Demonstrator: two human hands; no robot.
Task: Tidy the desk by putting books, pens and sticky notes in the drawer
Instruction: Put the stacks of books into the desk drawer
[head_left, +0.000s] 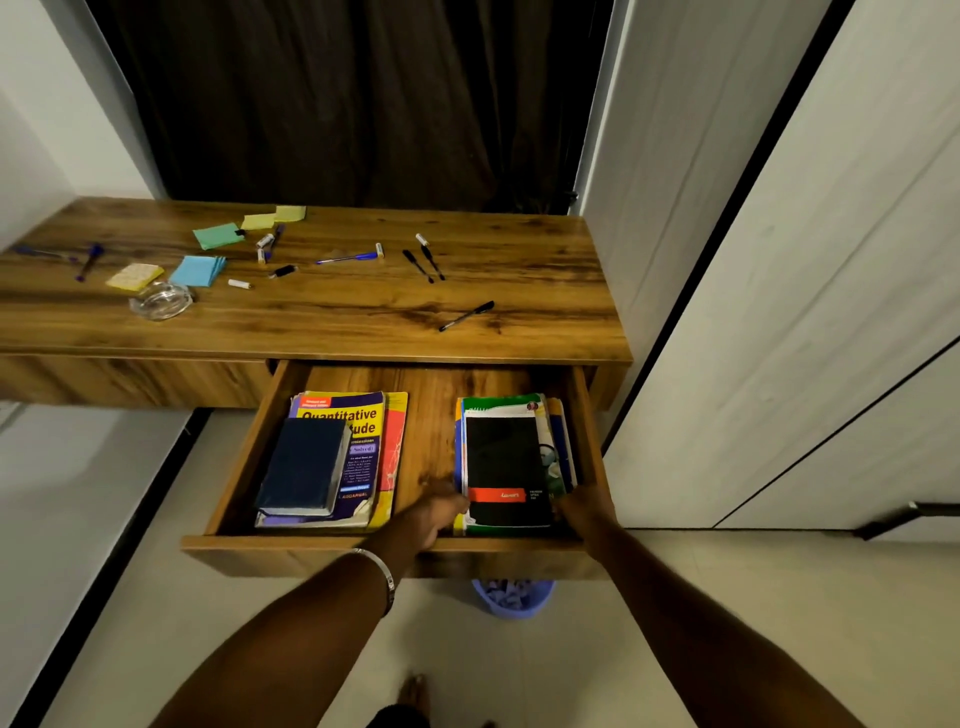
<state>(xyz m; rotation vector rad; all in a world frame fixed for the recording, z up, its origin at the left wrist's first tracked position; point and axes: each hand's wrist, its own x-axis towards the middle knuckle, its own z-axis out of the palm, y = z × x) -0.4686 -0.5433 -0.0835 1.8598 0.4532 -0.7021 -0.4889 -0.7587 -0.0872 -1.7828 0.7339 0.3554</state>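
Squaring the right book stack in the drawer, left hand and right hand should press its edges evenly; finger positions can't be told

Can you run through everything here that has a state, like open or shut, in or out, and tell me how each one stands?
Drawer: pulled open.
Books: two stacks inside the drawer.
Pens: scattered on the desk.
Sticky notes: on the desk.
Left hand: at the right stack's left edge.
Right hand: at that stack's right edge.

We count approx. 8 pens, 5 sticky-note pads, 2 book stacks, 1 glass ashtray.
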